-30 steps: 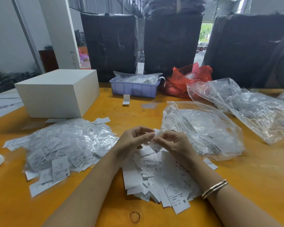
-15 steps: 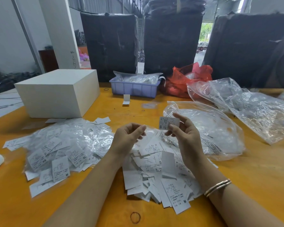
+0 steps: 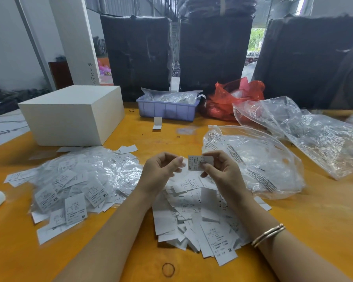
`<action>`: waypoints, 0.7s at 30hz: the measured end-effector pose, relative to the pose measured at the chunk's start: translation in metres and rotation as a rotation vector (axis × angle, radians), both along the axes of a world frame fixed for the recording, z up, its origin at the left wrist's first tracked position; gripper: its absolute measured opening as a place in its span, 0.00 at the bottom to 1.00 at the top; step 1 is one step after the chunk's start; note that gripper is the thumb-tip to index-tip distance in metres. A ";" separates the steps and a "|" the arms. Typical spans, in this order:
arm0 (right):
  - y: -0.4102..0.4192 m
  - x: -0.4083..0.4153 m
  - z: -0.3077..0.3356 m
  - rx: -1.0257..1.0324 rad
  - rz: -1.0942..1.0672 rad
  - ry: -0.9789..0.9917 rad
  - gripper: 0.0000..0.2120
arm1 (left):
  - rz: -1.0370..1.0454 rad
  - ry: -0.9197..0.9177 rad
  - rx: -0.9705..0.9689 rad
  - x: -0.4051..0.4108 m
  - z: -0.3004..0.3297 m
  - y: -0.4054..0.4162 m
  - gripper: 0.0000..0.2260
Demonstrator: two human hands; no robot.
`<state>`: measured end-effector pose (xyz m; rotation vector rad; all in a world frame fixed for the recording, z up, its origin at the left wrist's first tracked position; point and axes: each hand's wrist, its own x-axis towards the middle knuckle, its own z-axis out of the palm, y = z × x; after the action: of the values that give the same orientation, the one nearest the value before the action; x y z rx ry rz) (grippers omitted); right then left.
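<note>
Pinches label in right hand above near pile. Curls left hand just beside; cannot tell whether holding anything.

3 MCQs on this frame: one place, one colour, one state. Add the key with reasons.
1. Where does the lilac tray stand?
A) at the near table edge
B) between the white box and the red bag
C) on the floor

2. What colour is the table?
A) orange-yellow
B) green
C) grey

3. What state is the label at the right hand in?
A) lying flat on the table
B) tucked under a bracelet
C) pinched in the fingers, raised above the loose label pile

Key:
1. B: the tray sits at the far edge, with the box to its left and the bag to its right.
2. A: the bare tabletop shows orange-yellow.
3. C: the thumb and fingers pinch the label, with the pile below it.
</note>
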<state>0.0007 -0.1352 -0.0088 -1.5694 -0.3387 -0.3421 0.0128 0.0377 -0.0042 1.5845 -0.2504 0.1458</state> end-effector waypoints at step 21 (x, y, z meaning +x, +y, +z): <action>0.001 -0.003 0.002 0.056 0.023 0.231 0.09 | 0.042 0.089 -0.096 -0.001 0.004 -0.002 0.15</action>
<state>-0.0027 -0.1340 -0.0066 -1.5305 -0.1661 -0.1494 0.0114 0.0359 -0.0007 1.4978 -0.1388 0.1177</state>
